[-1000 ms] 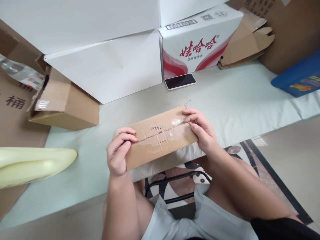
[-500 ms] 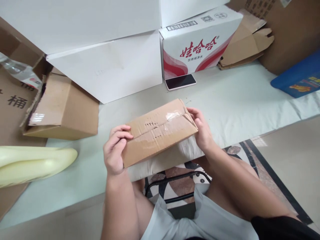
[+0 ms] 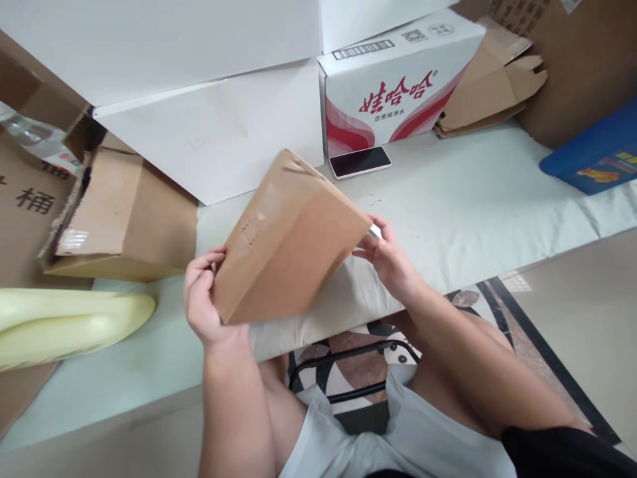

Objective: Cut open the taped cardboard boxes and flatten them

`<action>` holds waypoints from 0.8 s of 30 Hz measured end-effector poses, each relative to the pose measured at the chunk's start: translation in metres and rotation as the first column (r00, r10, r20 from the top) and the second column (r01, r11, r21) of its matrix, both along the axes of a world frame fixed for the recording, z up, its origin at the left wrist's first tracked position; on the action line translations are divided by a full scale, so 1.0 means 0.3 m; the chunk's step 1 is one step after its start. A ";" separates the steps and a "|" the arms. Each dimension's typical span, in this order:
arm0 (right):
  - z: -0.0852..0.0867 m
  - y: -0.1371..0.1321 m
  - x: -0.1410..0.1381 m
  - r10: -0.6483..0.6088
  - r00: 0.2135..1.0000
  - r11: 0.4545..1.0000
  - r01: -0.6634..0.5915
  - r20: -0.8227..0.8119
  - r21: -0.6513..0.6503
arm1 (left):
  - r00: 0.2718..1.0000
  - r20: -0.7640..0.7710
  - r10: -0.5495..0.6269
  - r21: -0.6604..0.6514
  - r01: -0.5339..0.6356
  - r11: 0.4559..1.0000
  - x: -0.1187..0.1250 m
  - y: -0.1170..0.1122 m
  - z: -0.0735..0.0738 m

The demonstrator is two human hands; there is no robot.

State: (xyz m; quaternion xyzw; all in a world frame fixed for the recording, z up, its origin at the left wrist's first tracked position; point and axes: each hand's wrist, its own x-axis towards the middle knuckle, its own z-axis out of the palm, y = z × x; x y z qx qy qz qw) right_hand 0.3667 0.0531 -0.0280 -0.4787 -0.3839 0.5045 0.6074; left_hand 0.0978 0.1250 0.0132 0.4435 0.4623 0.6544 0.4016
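A brown cardboard box [image 3: 298, 245] is held tilted above the cloth-covered table, its far end raised and a broad plain side facing me. Clear tape runs along its upper narrow face. At its left end, my left hand [image 3: 203, 292] grips the box, thumb in front and fingers curled around the edge. My right hand [image 3: 391, 255] is at the right corner, its fingertips against the box there; part of those fingers is hidden behind the corner. Behind the box lies a phone [image 3: 360, 162] with a dark screen.
White cartons [image 3: 213, 139] and a red-and-white water carton [image 3: 393, 99] line the back. An open cardboard box [image 3: 159, 212] and a pale yellow object [image 3: 74, 325] are on the left. Flattened cardboard [image 3: 492, 93] and a blue package [image 3: 592, 153] are on the right.
The box has been turned and tipped, its right end swinging up and away, so a broad side now shows. My left hand moved slightly left; my right hand shifted to another corner.
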 end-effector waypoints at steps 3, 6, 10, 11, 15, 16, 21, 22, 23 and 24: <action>0.016 -0.005 -0.006 0.019 0.998 0.996 -0.023 0.053 0.084 | 0.993 0.025 -0.111 -0.184 0.114 0.976 -0.002 -0.007 -0.025; 0.029 -0.013 -0.005 0.126 0.988 0.988 -0.133 0.094 0.079 | 0.955 0.024 -0.297 -0.250 0.293 0.923 0.002 -0.015 -0.049; 0.026 -0.016 0.000 0.136 0.978 0.986 -0.149 0.160 0.069 | 0.920 0.003 -0.391 -0.305 0.374 0.876 0.011 -0.016 -0.059; 0.024 -0.015 0.000 0.134 0.976 0.987 -0.147 0.171 0.065 | 0.914 -0.005 -0.406 -0.314 0.384 0.868 0.013 -0.017 -0.056; 0.018 -0.008 0.000 0.131 0.978 0.988 -0.142 0.163 0.059 | 0.894 -0.002 -0.449 -0.259 0.433 0.864 0.023 -0.024 -0.026; 0.019 -0.008 -0.001 0.133 0.978 0.988 -0.143 0.160 0.059 | 0.892 0.010 -0.451 -0.222 0.442 0.869 0.026 -0.028 -0.017; 0.033 -0.019 -0.003 0.180 0.971 0.984 -0.179 0.156 -0.022 | 0.889 -0.002 -0.458 -0.118 0.454 0.883 0.016 -0.041 -0.031; 0.034 -0.022 -0.004 0.188 0.971 0.982 -0.184 0.149 -0.038 | 0.891 -0.029 -0.453 -0.113 0.447 0.887 0.006 -0.041 -0.050; 0.035 -0.024 -0.005 0.196 0.971 0.980 -0.192 0.137 -0.047 | 0.892 -0.071 -0.445 -0.105 0.437 0.893 -0.005 -0.040 -0.074; 0.034 -0.025 -0.007 0.203 0.971 0.979 -0.198 0.124 -0.049 | 0.880 -0.151 -0.450 -0.089 0.441 0.893 -0.018 -0.039 -0.099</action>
